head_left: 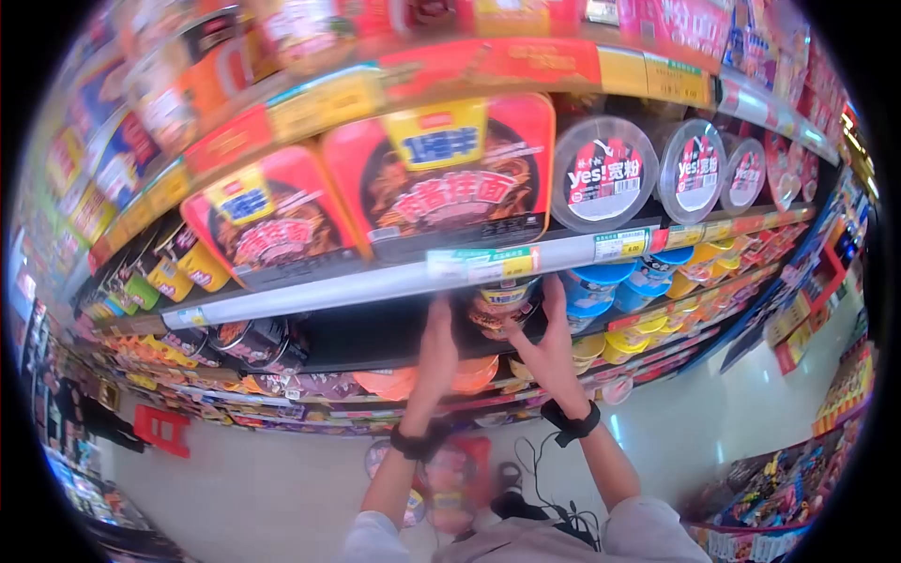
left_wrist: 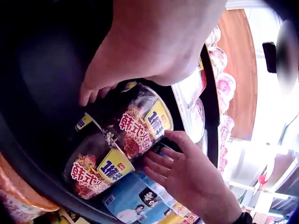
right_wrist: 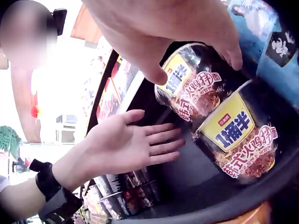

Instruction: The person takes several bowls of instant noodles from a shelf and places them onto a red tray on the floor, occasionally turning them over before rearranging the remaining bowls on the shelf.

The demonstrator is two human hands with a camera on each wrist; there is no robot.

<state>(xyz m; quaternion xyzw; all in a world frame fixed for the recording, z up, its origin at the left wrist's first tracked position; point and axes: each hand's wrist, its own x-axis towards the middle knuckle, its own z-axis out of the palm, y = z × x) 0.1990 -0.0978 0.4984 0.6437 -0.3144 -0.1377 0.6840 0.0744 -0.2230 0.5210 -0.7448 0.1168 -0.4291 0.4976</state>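
Note:
Two black instant noodle cups with yellow labels stand stacked on a dark shelf (head_left: 357, 333): the upper cup (right_wrist: 198, 100) and the lower cup (right_wrist: 247, 144). My left hand (head_left: 439, 342) is at the left of the stack, its fingers straight and palm facing the cups; the right wrist view shows a gap between its fingertips and the lower cup. On the other side, my right hand (head_left: 554, 352) has its thumb at the upper cup's rim. Its fingers extend loosely along the side of the stack, as the left wrist view shows.
Blue noodle tubs (head_left: 601, 286) stand right of the cups. Above the hands runs a price-tag rail (head_left: 394, 281), with red noodle boxes (head_left: 441, 178) on its shelf. Orange-lidded tubs (head_left: 385, 380) sit on the shelf below. A red stool (head_left: 161, 430) stands on the floor behind at left.

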